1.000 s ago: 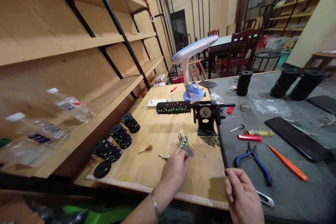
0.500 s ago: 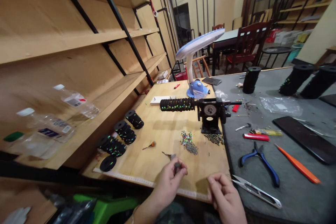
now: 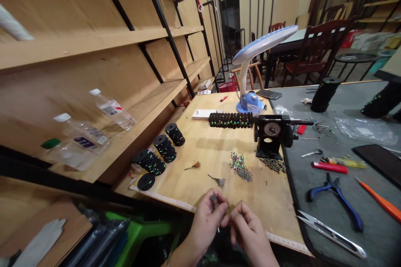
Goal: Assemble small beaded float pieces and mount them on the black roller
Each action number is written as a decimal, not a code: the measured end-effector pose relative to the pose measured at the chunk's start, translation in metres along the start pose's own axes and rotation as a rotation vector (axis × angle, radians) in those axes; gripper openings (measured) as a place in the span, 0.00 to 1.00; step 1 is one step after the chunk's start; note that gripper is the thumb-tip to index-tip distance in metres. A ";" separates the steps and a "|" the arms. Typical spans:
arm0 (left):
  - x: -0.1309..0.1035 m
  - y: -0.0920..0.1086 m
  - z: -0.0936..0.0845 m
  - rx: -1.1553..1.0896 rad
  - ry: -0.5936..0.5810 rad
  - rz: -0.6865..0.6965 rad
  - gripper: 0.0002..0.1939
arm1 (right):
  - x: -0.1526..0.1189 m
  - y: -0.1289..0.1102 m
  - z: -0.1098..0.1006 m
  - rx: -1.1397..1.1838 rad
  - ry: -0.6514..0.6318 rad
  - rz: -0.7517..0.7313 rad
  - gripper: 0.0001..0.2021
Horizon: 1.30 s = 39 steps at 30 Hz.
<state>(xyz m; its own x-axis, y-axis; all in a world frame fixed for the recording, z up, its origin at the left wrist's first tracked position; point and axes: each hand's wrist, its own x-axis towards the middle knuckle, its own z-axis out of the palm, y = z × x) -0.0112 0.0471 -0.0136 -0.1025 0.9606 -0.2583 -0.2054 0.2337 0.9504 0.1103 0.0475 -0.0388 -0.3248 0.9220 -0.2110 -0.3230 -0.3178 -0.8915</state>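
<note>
My left hand (image 3: pixel 208 219) is closed at the table's front edge, pinching a small dark grey piece (image 3: pixel 213 197). My right hand (image 3: pixel 247 225) is beside it, its fingers pinched together close to the left fingertips; what they hold, if anything, is too small to tell. A grey feathery tuft (image 3: pixel 221 182) lies just beyond the left hand, and an orange-tipped one (image 3: pixel 196 165) farther left. Past the hands are a pile of coloured beads (image 3: pixel 237 161), grey small parts (image 3: pixel 244 174) and brass-coloured pieces (image 3: pixel 273 164) below a black winding device (image 3: pixel 272 129).
Black spools (image 3: pixel 164 148) stand at the left. A blue-white lamp (image 3: pixel 250 101) is behind the device. On the grey mat (image 3: pixel 300 192) lie pliers (image 3: pixel 338 196), silver snips (image 3: pixel 332 233), an orange tool (image 3: pixel 380 200) and a red lighter (image 3: pixel 329 167). Bottles (image 3: pixel 114 110) lie on the shelf.
My right hand has moved left until its fingers nearly meet those of my left hand. The view has turned left, so the table's things appear farther right.
</note>
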 end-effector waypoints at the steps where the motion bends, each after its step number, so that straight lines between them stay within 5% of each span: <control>1: 0.001 -0.001 -0.002 -0.009 -0.017 0.015 0.17 | 0.002 -0.001 0.002 -0.008 -0.005 0.006 0.21; 11: 0.001 0.003 -0.013 0.102 -0.014 0.137 0.16 | 0.013 -0.011 0.018 -0.035 -0.061 0.084 0.27; 24: 0.001 0.002 -0.015 0.183 0.051 0.208 0.09 | 0.017 -0.001 0.015 -0.051 -0.069 0.076 0.27; 39: -0.001 0.002 -0.014 0.262 0.122 0.291 0.13 | 0.017 0.001 0.015 -0.022 -0.078 0.071 0.25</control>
<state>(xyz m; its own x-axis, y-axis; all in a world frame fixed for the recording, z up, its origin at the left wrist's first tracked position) -0.0250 0.0444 -0.0143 -0.2377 0.9710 0.0242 0.1029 0.0004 0.9947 0.0910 0.0597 -0.0375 -0.4143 0.8772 -0.2425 -0.2777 -0.3756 -0.8842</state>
